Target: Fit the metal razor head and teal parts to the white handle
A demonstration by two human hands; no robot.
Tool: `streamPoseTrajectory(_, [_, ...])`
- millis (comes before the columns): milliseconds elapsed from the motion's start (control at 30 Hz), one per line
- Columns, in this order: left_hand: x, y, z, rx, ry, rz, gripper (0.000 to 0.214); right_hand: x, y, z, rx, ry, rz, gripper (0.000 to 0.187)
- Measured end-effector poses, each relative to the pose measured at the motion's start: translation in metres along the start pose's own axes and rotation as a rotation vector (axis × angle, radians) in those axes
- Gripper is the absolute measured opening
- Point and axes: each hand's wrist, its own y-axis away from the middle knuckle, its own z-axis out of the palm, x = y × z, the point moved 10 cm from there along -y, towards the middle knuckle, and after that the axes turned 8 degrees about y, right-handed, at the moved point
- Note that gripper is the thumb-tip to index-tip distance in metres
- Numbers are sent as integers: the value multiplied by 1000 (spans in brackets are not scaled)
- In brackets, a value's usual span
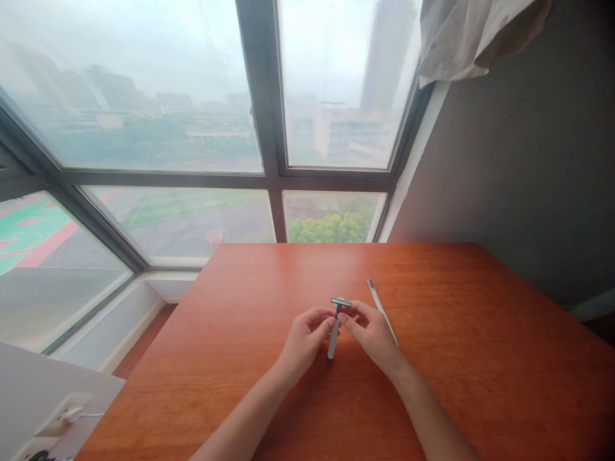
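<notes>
A razor with a pale handle, a dark tip and a green-and-dark head is held up over the table, its head pointing away from me. My left hand grips the handle from the left between thumb and fingers. From the right, my right hand pinches the neck just below the head, the thumb in front and fingers behind. Just beyond my right hand lies a long, thin, pale stick-like thing with a dark far end; my wrist hides its near part.
The reddish-brown wooden table spreads under both arms. Large windows with grey frames stand behind it, a dark wall at right, a curtain above. A wall socket with a plug is at lower left.
</notes>
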Motion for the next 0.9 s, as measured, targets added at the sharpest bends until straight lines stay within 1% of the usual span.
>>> streamPoseTrajectory(133, [-4, 0, 2, -20, -11, 3, 34, 1, -1, 0, 13, 24, -5, 24])
streamPoseTrajectory(233, [-4, 0, 2, -21, 3, -13, 37, -1, -1, 0, 13, 26, -18, 24])
streamPoseTrajectory(367, [1, 0, -7, 49, 44, -13, 37, -9, 1, 0, 14, 98, -58, 22])
streamPoseTrajectory(467, [2, 0, -14, 109, 71, -31, 35, -14, 2, 7, -35, 133, -86, 17])
streamPoseTrajectory(567, [1, 0, -17, 141, 85, -39, 34, -15, 3, 12, -82, 113, -85, 17])
streamPoseTrajectory(700, [-1, 0, -16, 161, 107, -47, 34, -12, 3, 15, -98, 91, -63, 19])
streamPoseTrajectory(900, [2, 0, -12, 136, 84, -29, 33, -13, 3, 14, -71, 131, -69, 14])
